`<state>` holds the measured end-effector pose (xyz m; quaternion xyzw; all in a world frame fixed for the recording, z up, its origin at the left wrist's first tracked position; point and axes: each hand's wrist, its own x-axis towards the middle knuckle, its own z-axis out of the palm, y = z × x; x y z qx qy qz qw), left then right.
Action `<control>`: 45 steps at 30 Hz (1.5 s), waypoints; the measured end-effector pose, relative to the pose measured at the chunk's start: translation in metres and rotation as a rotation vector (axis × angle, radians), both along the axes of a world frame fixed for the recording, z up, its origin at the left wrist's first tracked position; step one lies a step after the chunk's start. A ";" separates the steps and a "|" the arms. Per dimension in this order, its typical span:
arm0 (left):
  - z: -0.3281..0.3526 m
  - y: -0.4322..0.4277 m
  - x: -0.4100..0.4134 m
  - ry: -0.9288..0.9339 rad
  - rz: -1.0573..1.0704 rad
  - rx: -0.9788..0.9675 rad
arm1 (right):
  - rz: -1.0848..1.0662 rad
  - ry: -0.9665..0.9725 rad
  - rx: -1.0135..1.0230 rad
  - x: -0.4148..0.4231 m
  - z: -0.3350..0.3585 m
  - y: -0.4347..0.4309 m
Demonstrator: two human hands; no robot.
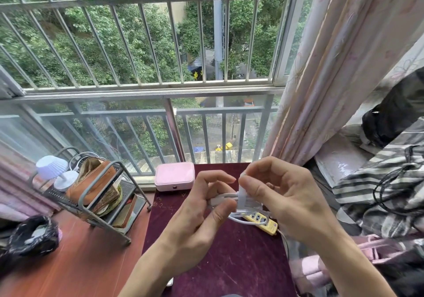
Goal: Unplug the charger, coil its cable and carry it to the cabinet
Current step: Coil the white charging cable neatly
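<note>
My left hand (pixel 199 209) grips a bundle of white charger cable (pixel 226 199) held above the dark red table (pixel 229 262). My right hand (pixel 282 195) pinches a white strap (pixel 242 195) that wraps around the middle of the bundle. Loops of the cable hang below my fingers. The charger's plug body is hidden behind my hands. Under the bundle lies a yellow power strip (pixel 262 222) on the table, its sockets showing with nothing plugged into them.
A pink box (pixel 174 176) stands at the table's far edge by the barred window. A metal rack (pixel 91 195) with a brown bag and small lamp is on the left. Striped cloth with a black cord (pixel 390 188) lies right, beside the curtain.
</note>
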<state>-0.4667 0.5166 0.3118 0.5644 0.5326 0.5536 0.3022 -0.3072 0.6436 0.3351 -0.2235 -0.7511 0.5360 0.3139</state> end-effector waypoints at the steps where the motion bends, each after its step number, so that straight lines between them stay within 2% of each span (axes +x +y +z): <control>1: 0.000 -0.001 -0.001 0.002 -0.003 0.004 | 0.004 -0.003 -0.018 0.000 0.000 0.000; 13: -0.002 -0.004 -0.004 0.074 0.027 -0.052 | 0.007 0.025 -0.268 0.000 -0.009 -0.003; 21: -0.010 -0.001 -0.005 0.149 0.074 -0.092 | -0.025 -0.103 0.073 0.011 -0.009 -0.012; 35: 0.002 0.006 -0.006 0.414 0.174 -0.139 | 0.121 -0.397 0.326 0.017 -0.018 0.006; 38: 0.001 0.007 -0.003 0.515 0.209 -0.123 | 0.169 -0.390 0.267 0.017 -0.025 0.010; 40: -0.001 0.008 -0.003 0.519 0.214 -0.121 | 0.242 -0.333 0.078 0.016 -0.027 0.013; 42: -0.006 0.011 -0.001 0.445 0.209 -0.105 | 0.320 -0.236 -0.162 0.015 -0.029 0.015; 45: -0.015 0.017 0.002 0.183 0.131 -0.136 | 0.346 -0.141 -0.293 0.011 -0.038 0.016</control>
